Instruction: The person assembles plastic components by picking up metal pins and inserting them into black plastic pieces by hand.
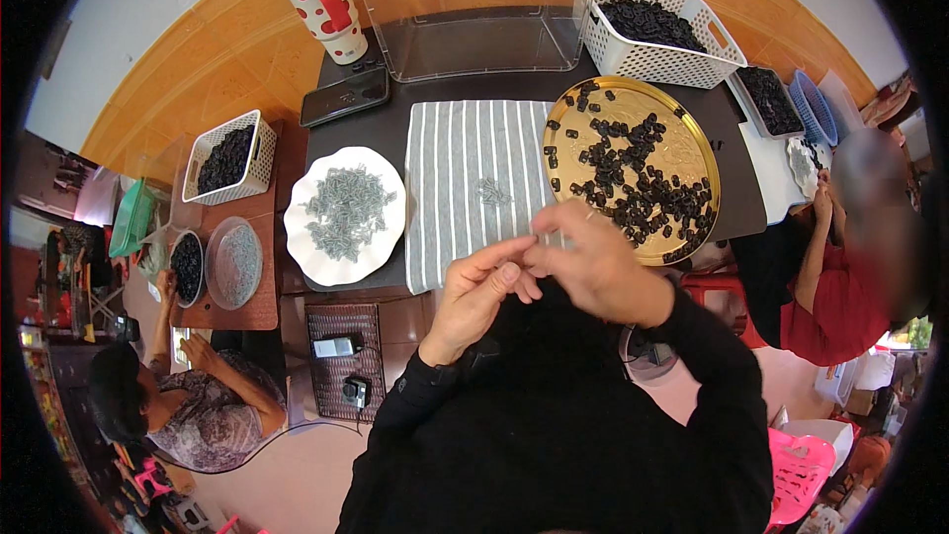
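Note:
My left hand (473, 305) and my right hand (605, 267) meet at the fingertips over the near edge of a grey-and-white striped cloth (445, 178). Both are closed in a pinch; whatever tiny thing lies between the fingers is too small to make out. A little pile of slim, greyish metallic pins (491, 192) lies on the cloth just beyond them. To the left, a white wavy-rimmed plate (299, 237) bears a heap of similar pins. On the right, a round gold tray (633, 94) carries many small black parts (647, 183), close to my right hand.
Behind the cloth stands a clear plastic box (479, 44). A spotted tumbler (331, 15) and a dark phone (346, 96) are at the back left. White baskets (652, 64) hold black parts. One person (208, 396) works at the left, another (850, 237) at the right.

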Demonstrator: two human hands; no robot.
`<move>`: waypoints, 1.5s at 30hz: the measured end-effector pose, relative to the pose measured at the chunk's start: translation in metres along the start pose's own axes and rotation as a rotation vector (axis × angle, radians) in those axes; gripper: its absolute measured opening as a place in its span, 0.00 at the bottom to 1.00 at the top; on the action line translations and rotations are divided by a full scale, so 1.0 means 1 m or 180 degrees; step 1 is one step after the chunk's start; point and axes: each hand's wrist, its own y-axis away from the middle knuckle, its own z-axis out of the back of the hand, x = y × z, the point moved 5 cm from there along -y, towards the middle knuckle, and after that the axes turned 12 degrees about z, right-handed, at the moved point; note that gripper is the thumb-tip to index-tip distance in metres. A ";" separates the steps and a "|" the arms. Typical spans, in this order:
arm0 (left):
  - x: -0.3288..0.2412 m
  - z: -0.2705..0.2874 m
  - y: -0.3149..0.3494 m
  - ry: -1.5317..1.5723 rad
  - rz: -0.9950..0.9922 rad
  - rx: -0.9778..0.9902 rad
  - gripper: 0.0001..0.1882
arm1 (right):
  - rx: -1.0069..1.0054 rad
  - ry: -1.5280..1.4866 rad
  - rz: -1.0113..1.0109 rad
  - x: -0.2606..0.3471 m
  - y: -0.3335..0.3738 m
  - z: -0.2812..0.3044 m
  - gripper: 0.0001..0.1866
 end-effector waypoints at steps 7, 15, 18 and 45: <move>0.000 0.037 0.009 -0.0561 -0.0304 -0.0426 0.15 | -0.0625 -0.0746 -0.0471 0.005 0.011 -0.043 0.10; -0.041 0.033 0.001 -0.4378 -0.2191 -0.2018 0.09 | -0.0417 0.0257 -0.1079 -0.031 0.026 -0.041 0.07; -0.039 0.032 0.001 -0.4606 -0.2092 -0.2250 0.09 | -0.0354 0.0671 -0.1122 -0.046 0.025 -0.031 0.05; 0.002 0.011 0.007 -0.1437 -0.0749 -0.1205 0.09 | -0.1338 -0.2954 -0.2533 -0.016 0.048 -0.064 0.03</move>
